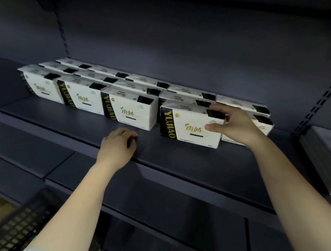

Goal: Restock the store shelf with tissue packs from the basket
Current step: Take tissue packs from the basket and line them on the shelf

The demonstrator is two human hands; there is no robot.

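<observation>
The right hand (232,123) grips the upper right corner of the front YUJIAO tissue pack (190,126), thumb on its face, fingers curled over its top edge. The pack stands upright on the dark shelf (163,157), with further packs in rows behind and to the left of this hand. The left hand (119,145) rests on the shelf's front edge, fingers curled, holding nothing. A black basket (20,219) sits below the left forearm.
</observation>
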